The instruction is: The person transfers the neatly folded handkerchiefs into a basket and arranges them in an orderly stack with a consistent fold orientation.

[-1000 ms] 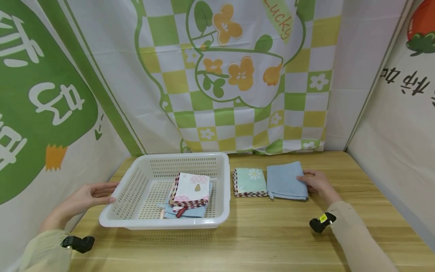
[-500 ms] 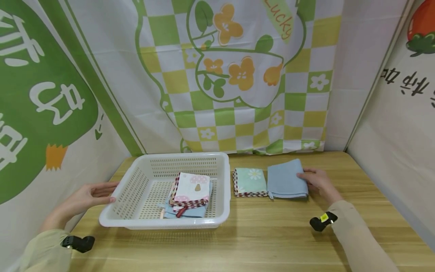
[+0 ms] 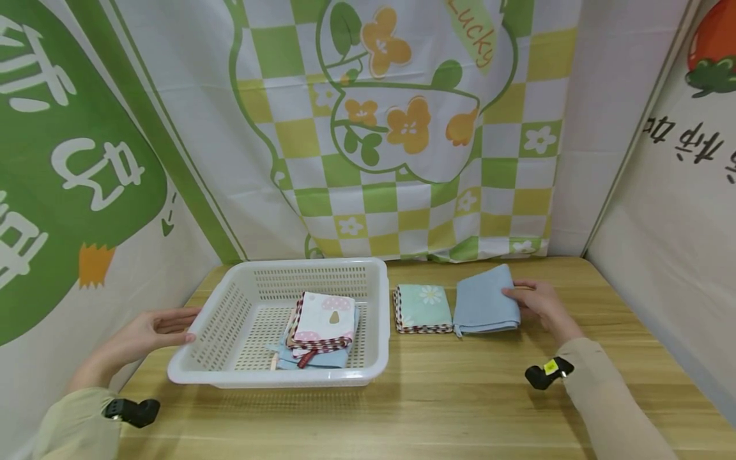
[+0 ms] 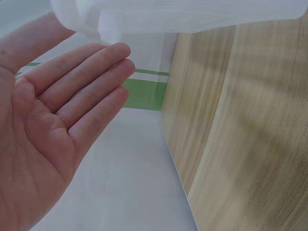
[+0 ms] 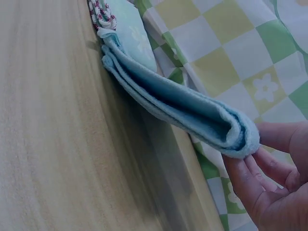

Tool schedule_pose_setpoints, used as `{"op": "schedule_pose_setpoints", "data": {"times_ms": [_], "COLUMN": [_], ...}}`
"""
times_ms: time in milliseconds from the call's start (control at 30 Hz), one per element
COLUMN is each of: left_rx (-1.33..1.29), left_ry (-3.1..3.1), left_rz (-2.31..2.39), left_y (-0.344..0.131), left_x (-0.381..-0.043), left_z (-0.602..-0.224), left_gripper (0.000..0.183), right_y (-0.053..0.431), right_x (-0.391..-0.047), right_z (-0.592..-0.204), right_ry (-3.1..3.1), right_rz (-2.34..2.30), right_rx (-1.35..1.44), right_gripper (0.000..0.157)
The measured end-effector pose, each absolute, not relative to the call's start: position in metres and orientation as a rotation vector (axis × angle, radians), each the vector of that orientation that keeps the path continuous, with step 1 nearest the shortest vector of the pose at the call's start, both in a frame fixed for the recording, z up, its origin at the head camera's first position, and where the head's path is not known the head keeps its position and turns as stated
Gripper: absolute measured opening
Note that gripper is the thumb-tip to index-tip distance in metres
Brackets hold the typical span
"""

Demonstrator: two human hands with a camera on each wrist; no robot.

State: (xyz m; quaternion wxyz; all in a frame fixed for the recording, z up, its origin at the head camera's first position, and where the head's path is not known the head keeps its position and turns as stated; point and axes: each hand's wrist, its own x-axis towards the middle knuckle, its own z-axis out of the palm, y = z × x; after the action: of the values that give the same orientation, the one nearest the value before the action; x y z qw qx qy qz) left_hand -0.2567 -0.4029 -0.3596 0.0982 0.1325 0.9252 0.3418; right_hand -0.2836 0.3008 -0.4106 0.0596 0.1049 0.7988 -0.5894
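Note:
My right hand point(image 3: 539, 305) pinches the right edge of a folded blue towel point(image 3: 487, 300). That edge is lifted and tilted, while the left end stays low beside a folded mint cloth point(image 3: 424, 306) with a daisy print. In the right wrist view, the blue towel point(image 5: 173, 101) shows its folded layers, with thumb and fingers on opposite sides of its end. My left hand point(image 3: 140, 335) touches the left rim of a white plastic basket point(image 3: 379, 319). Seen from the left wrist, the fingers point(image 4: 91, 91) are straight at the basket's rim point(image 4: 192, 17).
Inside the basket lies a stack of folded cloths point(image 3: 326, 319), a white and pink one on top and light blue beneath. The wooden table point(image 3: 454, 402) meets a checked curtain point(image 3: 414, 211) at the back and printed fabric walls at both sides.
My right hand has raised the right side of the blue towel, so it tilts more and its left end has shifted slightly right. The left hand and basket stay still.

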Motion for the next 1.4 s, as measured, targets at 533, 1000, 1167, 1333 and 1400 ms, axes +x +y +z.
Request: {"op": "schedule_pose_setpoints", "data": {"times_ms": [533, 1000, 1167, 1333, 1400], "left_rx": [0.404, 0.399, 0.410, 0.409, 0.403], "left_ry": [2.762, 2.749, 2.757, 2.760, 2.760], "left_rz": [0.983, 1.000, 0.995, 0.989, 0.982], "left_y": [-0.404, -0.403, -0.403, -0.403, -0.403], "left_x": [-0.257, -0.256, -0.256, -0.256, -0.257], "left_z": [-0.361, -0.360, -0.359, -0.359, -0.359], "left_gripper": [0.063, 0.063, 0.063, 0.063, 0.063], "right_y": [0.299, 0.294, 0.292, 0.291, 0.290], "right_x": [-0.282, -0.274, -0.274, -0.274, -0.273], "right_z": [-0.402, -0.389, -0.387, -0.386, -0.385], "right_ry": [2.337, 2.400, 2.402, 2.403, 2.403], "right_rz": [-1.895, -1.871, -1.870, -1.875, -1.877], "right_rx": [0.343, 0.326, 0.309, 0.291, 0.285], "right_gripper": [0.073, 0.071, 0.070, 0.069, 0.067]}}
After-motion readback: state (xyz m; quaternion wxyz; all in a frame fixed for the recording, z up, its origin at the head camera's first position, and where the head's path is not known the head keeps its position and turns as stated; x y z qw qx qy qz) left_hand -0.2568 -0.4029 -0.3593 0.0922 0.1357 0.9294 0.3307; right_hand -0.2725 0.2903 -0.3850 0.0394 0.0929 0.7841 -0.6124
